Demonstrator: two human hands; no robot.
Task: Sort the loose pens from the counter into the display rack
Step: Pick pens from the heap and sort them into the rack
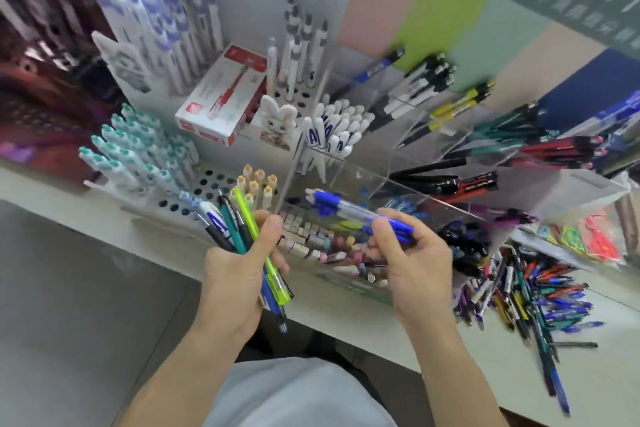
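My left hand (242, 263) grips a bundle of mixed pens (239, 222): a lime-green one, teal, black and blue ones, tips fanned up and left. My right hand (412, 253) pinches a few blue-capped clear pens (341, 208) that point left over a clear compartment of the display rack (398, 163). A heap of loose pens (523, 291) lies on the white counter (467, 357) to the right of my right hand.
A white hole-board stand (204, 184) holds teal-capped and orange-capped pens at the left. A red-and-white pen box (218, 100) and a rabbit figure (280, 121) sit behind it. Clear bins hold white, black, yellow and red pens. A tray of small erasers (322, 243) lies between my hands.
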